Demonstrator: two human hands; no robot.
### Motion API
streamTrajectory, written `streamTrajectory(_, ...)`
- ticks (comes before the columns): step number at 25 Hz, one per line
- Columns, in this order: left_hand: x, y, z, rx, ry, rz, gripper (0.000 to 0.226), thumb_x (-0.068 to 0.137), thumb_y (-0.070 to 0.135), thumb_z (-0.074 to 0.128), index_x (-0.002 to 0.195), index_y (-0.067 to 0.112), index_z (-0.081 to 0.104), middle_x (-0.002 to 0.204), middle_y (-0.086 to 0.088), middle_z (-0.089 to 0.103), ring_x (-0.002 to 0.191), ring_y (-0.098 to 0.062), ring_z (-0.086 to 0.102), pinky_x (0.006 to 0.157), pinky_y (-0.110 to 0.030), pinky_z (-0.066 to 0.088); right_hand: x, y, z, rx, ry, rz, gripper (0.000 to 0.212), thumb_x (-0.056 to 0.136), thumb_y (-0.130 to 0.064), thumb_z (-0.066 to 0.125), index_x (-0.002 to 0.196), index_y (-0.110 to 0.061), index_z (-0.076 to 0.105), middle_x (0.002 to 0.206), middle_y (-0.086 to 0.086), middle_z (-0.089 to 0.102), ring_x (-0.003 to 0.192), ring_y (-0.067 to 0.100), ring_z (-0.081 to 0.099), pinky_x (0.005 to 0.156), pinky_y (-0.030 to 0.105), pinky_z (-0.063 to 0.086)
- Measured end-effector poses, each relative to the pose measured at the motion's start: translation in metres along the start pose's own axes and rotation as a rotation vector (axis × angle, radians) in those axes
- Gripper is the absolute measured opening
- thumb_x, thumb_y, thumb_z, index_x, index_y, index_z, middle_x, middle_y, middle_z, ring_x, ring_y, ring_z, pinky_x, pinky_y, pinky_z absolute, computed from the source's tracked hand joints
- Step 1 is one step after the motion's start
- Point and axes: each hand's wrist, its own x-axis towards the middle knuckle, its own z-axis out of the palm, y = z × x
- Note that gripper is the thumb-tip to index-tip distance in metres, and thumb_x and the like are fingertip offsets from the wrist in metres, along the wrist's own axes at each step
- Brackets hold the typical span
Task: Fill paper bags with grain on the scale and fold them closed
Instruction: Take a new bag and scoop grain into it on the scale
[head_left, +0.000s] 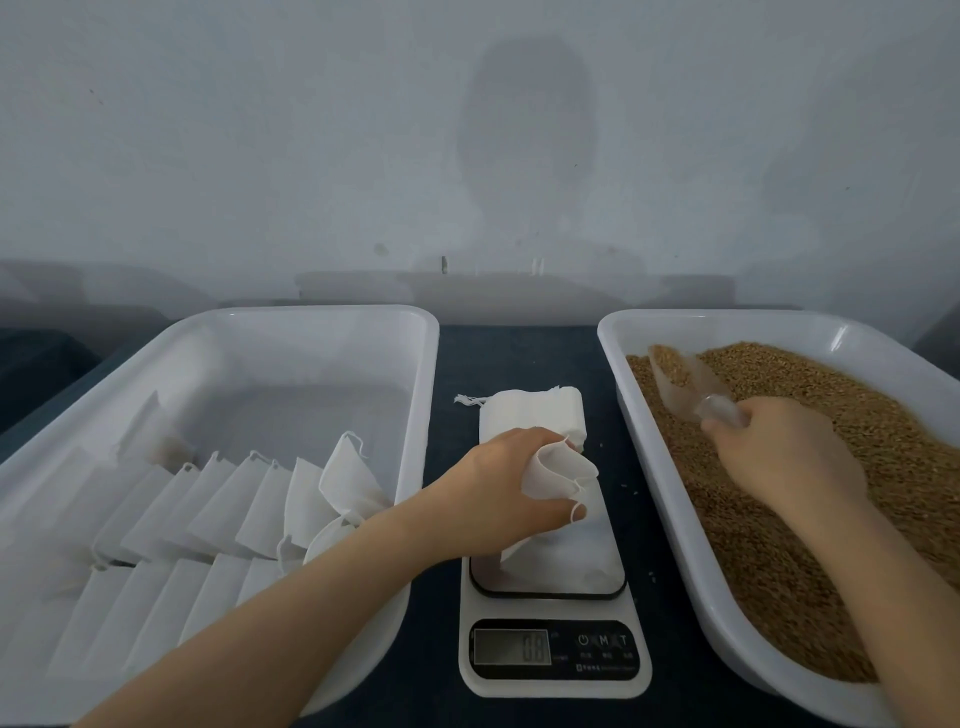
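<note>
Left white tray: rows of flat, folded white paper bags leaning on one another, filling the near half, plus a couple of crumpled ones by the right wall. Right white tray: brown grain across nearly the whole bottom. Between the trays on the dark table sits a white digital scale. Its display is lit, the digits too blurred to read. Just behind the scale lies a stack of empty bags, drawstrings sticking out to the left.

Left hand reaches in from the lower left over the scale platform, fingers and thumb curled round the top of an open bag, mouth spread and facing right. The bag's lower end reaches down onto the platform.

Right hand is over the grain tray, palm down, fingers wrapped round the handle of a clear plastic scoop. The scoop points away and to the left, its bowl loaded with grain and low against the pile.
</note>
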Motion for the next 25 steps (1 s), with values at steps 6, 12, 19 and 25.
streamTrajectory(6,0.002,-0.001,-0.004,-0.119,0.095,-0.033,0.042,0.082,0.04,0.068,0.12,0.035,0.052,0.102,0.019,0.057,0.091,-0.003,0.058,0.072,-0.014,0.044,-0.004,-0.003,-0.009,-0.052,0.267,-0.117,0.013,0.093,-0.024,0.05,0.102,-0.023,0.058,0.07,-0.004,0.053,0.07,0.021,0.046,0.088,0.04,0.03)
streamTrajectory(12,0.008,-0.003,-0.007,-0.189,0.182,-0.128,0.034,0.079,0.033,0.062,0.111,0.034,0.049,0.096,0.014,0.059,0.084,-0.005,0.06,0.061,-0.013,0.044,-0.004,-0.01,-0.015,0.042,0.155,-0.235,0.035,0.092,-0.021,0.053,0.127,-0.022,0.052,0.122,0.0,0.054,0.117,0.025,0.047,0.104,0.044,0.021)
streamTrajectory(19,0.011,-0.005,-0.006,-0.2,0.144,-0.118,0.046,0.079,0.03,0.069,0.118,0.033,0.045,0.101,0.016,0.054,0.087,-0.007,0.058,0.06,-0.009,0.041,-0.009,0.004,-0.046,0.25,-0.01,-0.533,0.044,0.086,-0.011,0.059,0.118,-0.041,0.055,0.105,-0.022,0.056,0.099,0.01,0.052,0.088,0.036,0.04)
streamTrajectory(25,0.007,-0.004,-0.006,-0.193,0.084,-0.059,0.049,0.08,0.029,0.07,0.121,0.032,0.044,0.099,0.013,0.056,0.081,-0.007,0.059,0.057,-0.007,0.042,-0.007,0.02,-0.056,0.008,0.058,-0.66,0.06,0.079,-0.02,0.061,0.112,-0.066,0.041,0.098,-0.042,0.046,0.095,0.008,0.043,0.096,0.059,0.034)
